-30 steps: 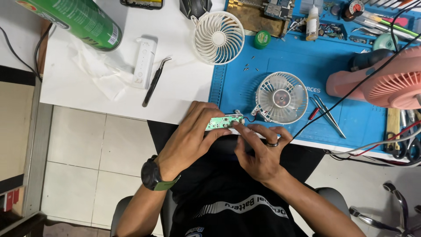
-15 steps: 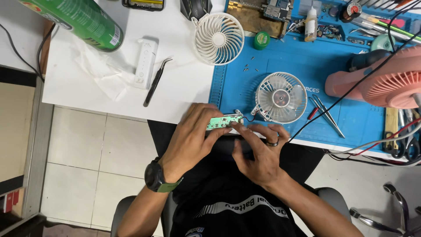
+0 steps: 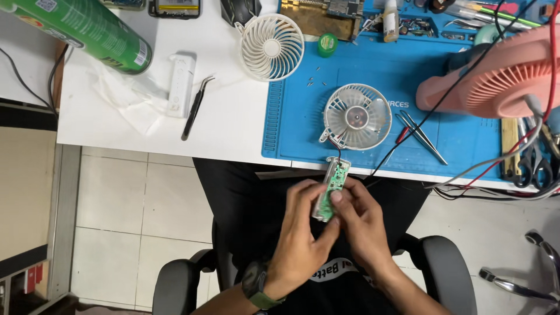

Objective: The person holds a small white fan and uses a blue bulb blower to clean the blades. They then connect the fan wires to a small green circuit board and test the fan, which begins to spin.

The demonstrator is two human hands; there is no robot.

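Clear fan handle (image 3: 331,188) gripped by left hand (image 3: 303,233), right hand (image 3: 363,224); lower end hidden.

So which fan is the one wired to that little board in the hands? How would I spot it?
Start at the blue mat on the white table. Near its front edge lies a clear fan head, with thin wires running down to the green board held in both hands. Unlike the white fan and pink fan, it is see-through.

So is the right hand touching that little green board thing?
Touching. The head view shows the right hand with its thumb pressed onto the small green circuit board, and the left hand grips it too.
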